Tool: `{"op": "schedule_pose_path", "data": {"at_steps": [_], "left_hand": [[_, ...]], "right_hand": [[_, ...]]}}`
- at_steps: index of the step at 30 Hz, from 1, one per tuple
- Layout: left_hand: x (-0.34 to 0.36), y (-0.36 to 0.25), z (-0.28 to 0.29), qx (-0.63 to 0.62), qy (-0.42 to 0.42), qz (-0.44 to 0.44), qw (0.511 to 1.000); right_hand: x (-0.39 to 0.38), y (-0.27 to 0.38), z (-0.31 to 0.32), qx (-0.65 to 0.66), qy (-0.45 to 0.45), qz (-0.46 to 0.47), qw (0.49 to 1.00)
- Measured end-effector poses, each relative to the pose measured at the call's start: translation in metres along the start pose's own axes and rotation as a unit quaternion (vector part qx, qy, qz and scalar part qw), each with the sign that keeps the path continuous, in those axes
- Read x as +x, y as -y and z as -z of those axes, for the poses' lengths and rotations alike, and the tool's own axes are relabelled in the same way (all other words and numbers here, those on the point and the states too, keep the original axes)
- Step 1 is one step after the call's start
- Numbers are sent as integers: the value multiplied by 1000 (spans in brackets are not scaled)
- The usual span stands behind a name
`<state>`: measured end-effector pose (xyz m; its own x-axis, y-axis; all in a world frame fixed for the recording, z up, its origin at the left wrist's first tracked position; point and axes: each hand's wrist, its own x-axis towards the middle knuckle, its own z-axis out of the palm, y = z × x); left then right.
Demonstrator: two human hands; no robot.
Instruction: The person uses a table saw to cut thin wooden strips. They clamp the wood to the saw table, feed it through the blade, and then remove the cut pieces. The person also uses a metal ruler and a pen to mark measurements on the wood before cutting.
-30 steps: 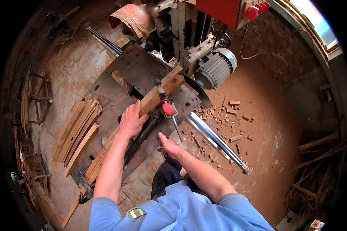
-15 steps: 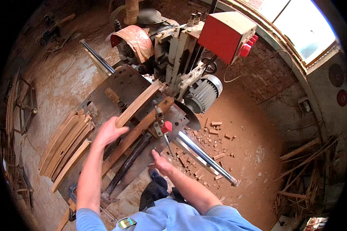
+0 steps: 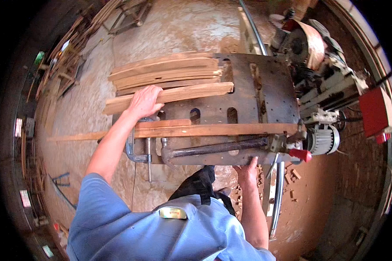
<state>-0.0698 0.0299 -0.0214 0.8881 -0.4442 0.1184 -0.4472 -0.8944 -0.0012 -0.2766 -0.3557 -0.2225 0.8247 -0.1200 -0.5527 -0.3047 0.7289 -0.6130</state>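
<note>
My left hand point(image 3: 144, 101) is closed over a pale, slightly curved wooden strip point(image 3: 200, 90) at the near side of a stack of similar strips point(image 3: 174, 65). The stack lies on the left part of a dark metal machine table point(image 3: 272, 98). Down at the table's near edge is my right hand point(image 3: 247, 173), its thumb against the edge and apart from the fingers, with no workpiece in it. Between the hands, a claw hammer point(image 3: 213, 148) rests along the near side of the table. A long wooden bar point(image 3: 231, 129) runs across behind it.
A clamp point(image 3: 137, 156) grips the bar's left part. At right are a red-handled lever point(image 3: 299, 154), a motor point(image 3: 323, 140), a red box point(image 3: 374, 111) and a guarded wheel point(image 3: 307, 43). Wood offcuts point(image 3: 294, 175) litter the floor by a shiny rail point(image 3: 278, 195).
The view has swung left. My left hand has moved away from the machine head to the strips at the left of the table. My right hand stays near the table's front edge.
</note>
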Motion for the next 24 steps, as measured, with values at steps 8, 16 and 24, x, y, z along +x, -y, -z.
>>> {"op": "schedule_pose_path", "data": {"at_steps": [8,16,24], "left_hand": [[-7,67,-13,23,15,46,999],[19,113,-57,-34,53,4,998],[9,105,-68,-35,103,72,991]], "right_hand": [[-28,6,9,-12,-31,-49,998],[-76,42,11,-184,-56,-120,974],[-170,266,65,-512,-220,96,825]]}}
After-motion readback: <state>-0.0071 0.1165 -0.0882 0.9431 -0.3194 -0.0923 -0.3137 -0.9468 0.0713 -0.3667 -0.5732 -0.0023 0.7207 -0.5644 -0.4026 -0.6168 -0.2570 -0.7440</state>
